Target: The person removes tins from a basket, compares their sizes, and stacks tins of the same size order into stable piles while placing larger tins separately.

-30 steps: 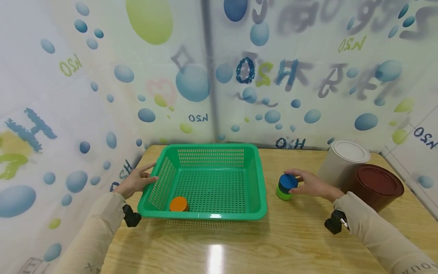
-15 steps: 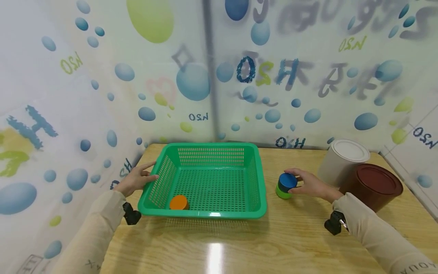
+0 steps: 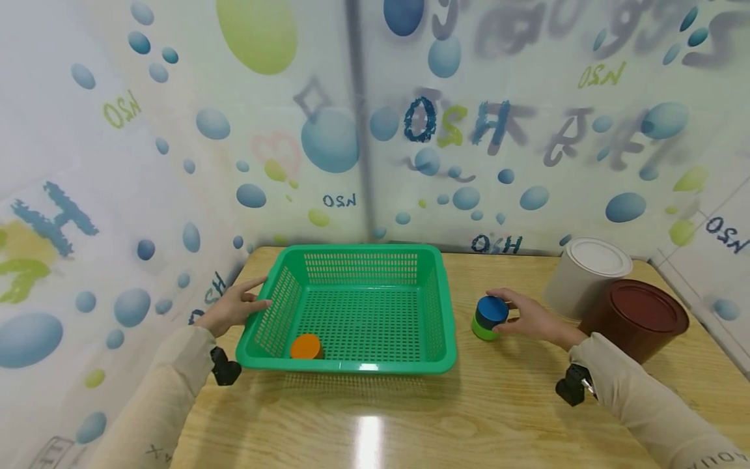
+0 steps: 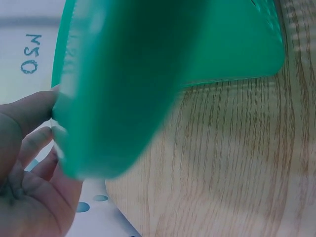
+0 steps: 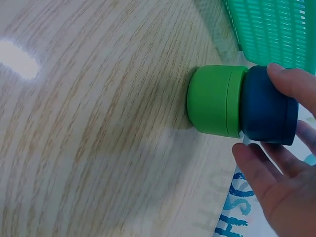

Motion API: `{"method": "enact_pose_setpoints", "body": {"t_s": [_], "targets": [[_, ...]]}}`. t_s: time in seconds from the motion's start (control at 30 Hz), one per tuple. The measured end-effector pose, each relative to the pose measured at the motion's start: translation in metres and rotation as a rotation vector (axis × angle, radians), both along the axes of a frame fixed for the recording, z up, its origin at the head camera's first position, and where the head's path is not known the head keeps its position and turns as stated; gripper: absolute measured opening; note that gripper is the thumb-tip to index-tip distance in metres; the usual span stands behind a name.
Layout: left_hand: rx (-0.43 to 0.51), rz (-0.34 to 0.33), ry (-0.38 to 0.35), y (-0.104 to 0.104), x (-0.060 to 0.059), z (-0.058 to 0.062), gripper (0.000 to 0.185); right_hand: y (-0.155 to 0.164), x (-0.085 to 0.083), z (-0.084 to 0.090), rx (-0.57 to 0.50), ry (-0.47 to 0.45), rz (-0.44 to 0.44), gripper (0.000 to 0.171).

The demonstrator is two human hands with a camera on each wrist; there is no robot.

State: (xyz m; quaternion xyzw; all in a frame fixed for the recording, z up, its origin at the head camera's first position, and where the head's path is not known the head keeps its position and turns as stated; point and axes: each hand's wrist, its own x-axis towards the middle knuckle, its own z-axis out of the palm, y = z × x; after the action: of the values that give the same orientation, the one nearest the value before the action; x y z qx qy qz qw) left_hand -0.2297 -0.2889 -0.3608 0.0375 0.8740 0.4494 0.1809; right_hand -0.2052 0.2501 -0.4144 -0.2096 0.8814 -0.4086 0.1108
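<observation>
My right hand (image 3: 530, 317) grips a small round blue lidded jar (image 3: 491, 311) by its sides, thumb on one side and fingers on the other. The blue jar (image 5: 268, 106) sits upright on a matching lime-green jar (image 5: 215, 100), which stands on the table. On the left, my left hand (image 3: 231, 309) holds the rim of a green plastic basket (image 3: 346, 367), thumb over the edge. The left wrist view shows its fingers (image 4: 37, 106) against the basket's side. An orange round jar (image 3: 306, 347) lies inside the basket at the near left corner.
A white cylindrical can (image 3: 588, 273) and a dark brown can (image 3: 638, 319) stand at the right, close to my right forearm. The wooden table (image 3: 410, 423) meets a bubble-patterned wall (image 3: 398, 176) at the back and left.
</observation>
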Motion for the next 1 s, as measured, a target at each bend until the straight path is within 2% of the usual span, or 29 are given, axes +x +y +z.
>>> {"method": "enact_pose_setpoints", "body": {"t_s": [0.23,0.37,0.53,0.77,1.0], "targets": [[-0.014,-0.001,0.011,-0.002,-0.001,-0.002,0.07,0.001,0.002,0.003,-0.037,0.036,-0.009,0.071],[-0.014,0.0,0.016,-0.002,-0.001,-0.003,0.07,0.003,0.001,0.008,-0.048,0.022,-0.012,0.071],[-0.014,-0.001,0.014,-0.002,-0.001,-0.003,0.07,0.005,0.0,0.02,-0.05,0.02,-0.018,0.072],[-0.013,-0.007,0.017,-0.004,0.0,-0.002,0.069,0.001,-0.004,0.043,-0.035,0.065,0.0,0.071],[-0.015,0.006,0.008,-0.002,-0.001,-0.003,0.069,-0.019,-0.007,0.055,-0.085,0.121,0.064,0.064]]}}
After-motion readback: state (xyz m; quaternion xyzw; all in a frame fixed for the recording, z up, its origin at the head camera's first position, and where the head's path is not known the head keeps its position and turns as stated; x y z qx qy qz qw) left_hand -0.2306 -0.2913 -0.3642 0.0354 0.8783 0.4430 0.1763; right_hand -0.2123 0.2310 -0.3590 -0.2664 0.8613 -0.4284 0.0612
